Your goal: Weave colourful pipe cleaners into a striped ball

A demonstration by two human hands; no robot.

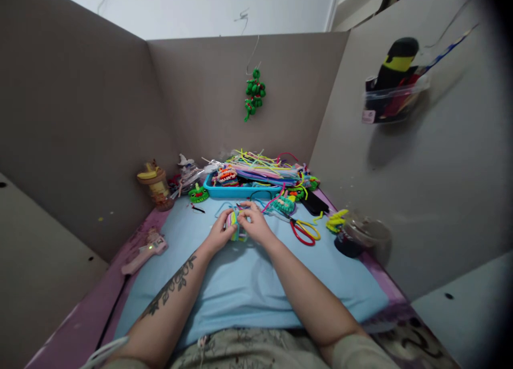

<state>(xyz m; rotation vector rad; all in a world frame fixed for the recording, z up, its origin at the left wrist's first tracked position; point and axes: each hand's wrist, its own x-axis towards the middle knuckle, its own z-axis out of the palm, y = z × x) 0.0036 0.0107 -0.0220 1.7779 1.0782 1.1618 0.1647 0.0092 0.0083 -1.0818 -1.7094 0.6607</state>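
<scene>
Over the middle of the blue cloth (224, 297), both hands meet at a small striped pipe-cleaner piece (239, 235) in yellow, green, pink and purple. My left hand (217, 235) grips its left side between thumb and fingers. My right hand (257, 227) is closed at its upper right, thumb and fingertips pinched together against it; the fingers hide part of the piece. Light blue pipe-cleaner ends (225, 205) stick out behind the hands. Just beyond lies a teal pipe-cleaner figure (284, 204).
A blue tray (240, 192) heaped with pipe cleaners (264, 171) stands at the back. Red-and-yellow-handled scissors (303, 233), a black phone-like object (315, 202) and a clear-lidded tub (355, 240) lie right. On the left are a pink glue gun (145, 255) and a tumbler (155, 187).
</scene>
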